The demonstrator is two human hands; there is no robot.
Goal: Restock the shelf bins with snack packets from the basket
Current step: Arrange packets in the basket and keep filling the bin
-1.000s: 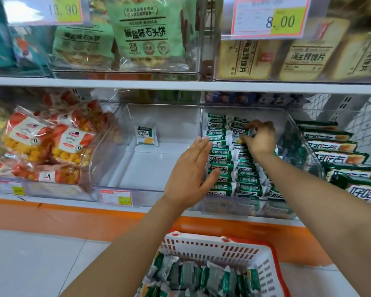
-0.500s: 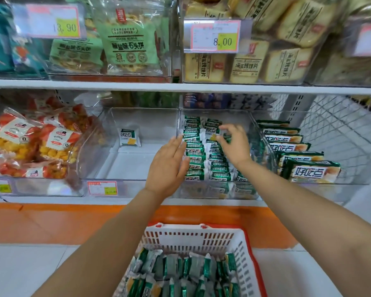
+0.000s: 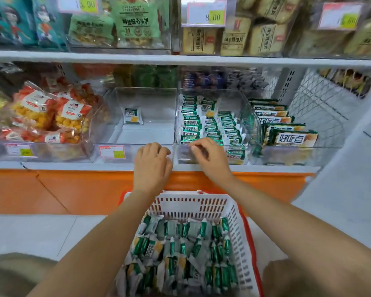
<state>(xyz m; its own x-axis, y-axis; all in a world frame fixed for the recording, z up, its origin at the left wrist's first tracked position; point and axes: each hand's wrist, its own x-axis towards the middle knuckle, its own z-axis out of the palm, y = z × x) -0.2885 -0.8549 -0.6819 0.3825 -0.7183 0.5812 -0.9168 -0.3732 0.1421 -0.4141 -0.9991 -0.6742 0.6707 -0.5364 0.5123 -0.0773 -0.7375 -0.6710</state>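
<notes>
from my seat i see both hands up at the front lip of the lower shelf bins, above the basket [image 3: 193, 205]. the left hand [image 3: 152, 166] is seen from the back, its fingers loosely curled downward with the knuckles toward me, and nothing shows in it. its fingertips sit right at the front edge of the middle bin [image 3: 144, 133], close to the seam with the next bin; i cannot tell whether they touch the plastic. the right hand [image 3: 210, 157] is just beside it, apart from it, also loosely curled, thumb and forefinger drawn near each other at the front wall of the right bin [image 3: 254, 125]. i see no packet between them, and whether the fingertips rest on the wall i cannot tell.

the snack packets [image 3: 180, 254], green and silver, lie in a loose heap filling the white basket with the red rim, directly below my forearms. the right bin holds rows of the same green packets [image 3: 212, 125], standing on edge in about three columns. the middle bin holds a single packet [image 3: 132, 115], upright near its back wall. a price tag [image 3: 112, 151] is fixed on that bin's front. red and orange bags [image 3: 51, 112] fill the bin to the left, and larger green packs [image 3: 296, 139] are stacked to the right.
</notes>
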